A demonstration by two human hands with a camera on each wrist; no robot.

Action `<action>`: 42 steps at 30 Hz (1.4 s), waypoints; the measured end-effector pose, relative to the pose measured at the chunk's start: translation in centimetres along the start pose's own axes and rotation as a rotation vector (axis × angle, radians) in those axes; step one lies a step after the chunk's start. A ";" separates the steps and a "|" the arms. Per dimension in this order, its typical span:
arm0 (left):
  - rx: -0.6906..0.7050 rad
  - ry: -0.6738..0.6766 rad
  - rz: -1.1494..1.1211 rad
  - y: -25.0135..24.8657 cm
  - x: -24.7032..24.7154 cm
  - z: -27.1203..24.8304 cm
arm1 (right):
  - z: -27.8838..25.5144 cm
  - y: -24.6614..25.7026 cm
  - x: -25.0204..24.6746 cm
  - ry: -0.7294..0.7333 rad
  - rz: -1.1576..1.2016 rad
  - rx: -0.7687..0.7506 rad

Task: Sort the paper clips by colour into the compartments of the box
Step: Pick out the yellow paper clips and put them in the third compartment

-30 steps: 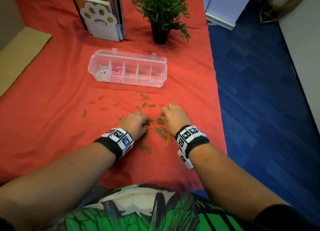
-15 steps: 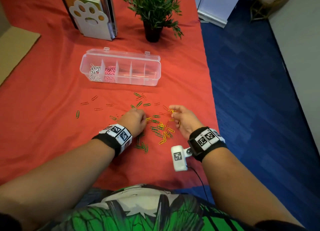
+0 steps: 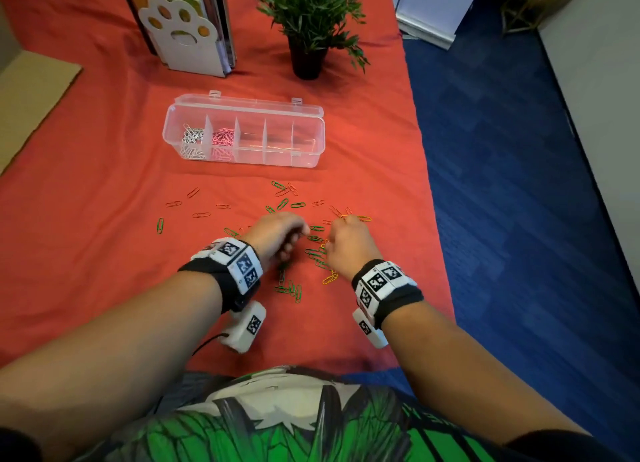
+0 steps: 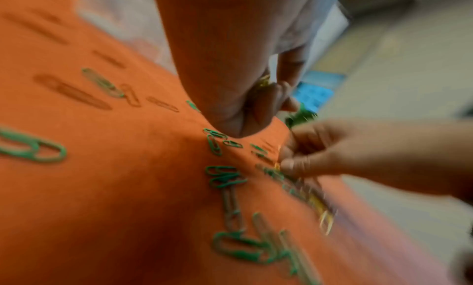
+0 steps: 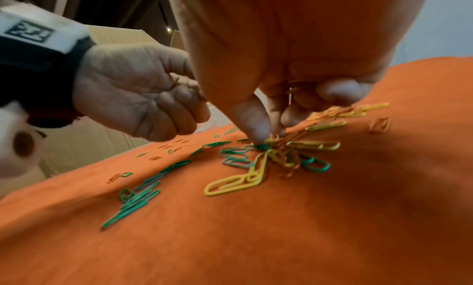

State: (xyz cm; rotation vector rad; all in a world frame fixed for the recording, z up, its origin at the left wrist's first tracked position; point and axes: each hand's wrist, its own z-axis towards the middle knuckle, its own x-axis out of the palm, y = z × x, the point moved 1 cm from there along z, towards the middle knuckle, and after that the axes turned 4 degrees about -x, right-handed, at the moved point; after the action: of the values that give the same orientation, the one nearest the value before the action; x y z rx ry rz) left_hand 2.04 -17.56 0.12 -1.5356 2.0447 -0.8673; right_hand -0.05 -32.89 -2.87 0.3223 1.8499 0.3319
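Green (image 3: 291, 290), yellow (image 3: 329, 279) and orange paper clips (image 3: 201, 214) lie loose on the red cloth in front of the clear box (image 3: 311, 115). Its two leftmost compartments hold white clips (image 3: 192, 142) and pink clips (image 3: 223, 142); the others look empty. My left hand (image 3: 280, 233) hovers in a fist over the pile, with a glint of yellow clips between its curled fingers (image 4: 263, 83). My right hand (image 3: 346, 243) pinches into the mixed pile with thumb and finger (image 5: 256, 131), more yellow clips tucked under its curled fingers (image 5: 294, 89).
A potted plant (image 3: 308, 21) and a white paw-print bookend (image 3: 180, 28) with books stand behind the box. Flat cardboard (image 3: 31, 90) lies at the far left. The table's right edge (image 3: 429, 198) drops to blue carpet close to my right hand.
My right hand has swung back left from the pile's right side and now pinches into its middle. My left hand has lifted slightly and rolled, staying in a fist.
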 end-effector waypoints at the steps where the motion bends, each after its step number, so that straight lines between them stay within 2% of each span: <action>1: 0.090 -0.048 0.192 0.6 0.2 0.4 | -0.1 0.2 0.2 -0.011 -0.032 -0.018; 4: 0.334 0.003 0.875 2.2 0.6 0.7 | -0.1 0.3 -0.1 -0.018 -0.010 -0.017; 6: 0.407 0.005 1.115 2.7 0.6 0.4 | 0.1 -0.2 -0.4 0.006 0.022 0.011; 10: 0.358 -0.146 1.207 2.7 -0.1 0.1 | -0.2 -0.7 -0.4 -0.011 -0.026 -0.007; 14: 0.309 -0.177 1.173 2.5 -0.7 0.0 | -0.9 0.3 0.2 -0.039 -0.188 -0.111; 16: 0.327 -0.174 1.138 2.3 -0.5 0.1 | -0.9 0.5 0.5 -0.023 -0.160 -0.116; 18: 0.359 -0.166 1.084 2.1 -0.2 0.2 | -0.5 0.3 0.3 -0.012 0.015 -0.047; 23: 0.415 -0.144 1.058 1.4 1.0 0.9 | 0.1 -2.0 -1.7 -0.073 0.549 0.259; 27: 0.415 -0.040 1.132 1.0 2.0 1.7 | -0.4 -3.4 -3.6 -0.099 0.972 0.410; 29: 0.432 -0.035 1.197 1.0 2.4 1.8 | -1.0 -3.5 -4.4 -0.060 1.261 0.505; 31: 0.450 -0.052 1.231 1.2 2.5 1.9 | -1.5 -3.5 -4.5 -0.010 1.366 0.541; 33: 0.464 -0.067 1.229 1.3 2.4 2.1 | -1.5 -3.4 -3.8 0.009 1.210 0.518; 38: 0.405 -0.143 1.195 1.2 1.7 2.1 | -1.8 -3.1 -2.0 0.088 0.207 0.203; 40: 0.384 -0.226 1.137 0.9 1.1 1.9 | -2.4 -3.0 -1.1 0.071 -0.016 0.106; 42: 0.376 -0.283 1.083 0.6 0.7 1.8 | -3.0 -2.5 -0.5 0.034 -0.134 0.041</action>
State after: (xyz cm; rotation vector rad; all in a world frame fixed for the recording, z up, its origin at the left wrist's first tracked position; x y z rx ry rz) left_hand 2.60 -18.48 -1.57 -0.2066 1.9316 -0.4885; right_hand -2.87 -35.58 -2.51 0.2208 1.9028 0.2087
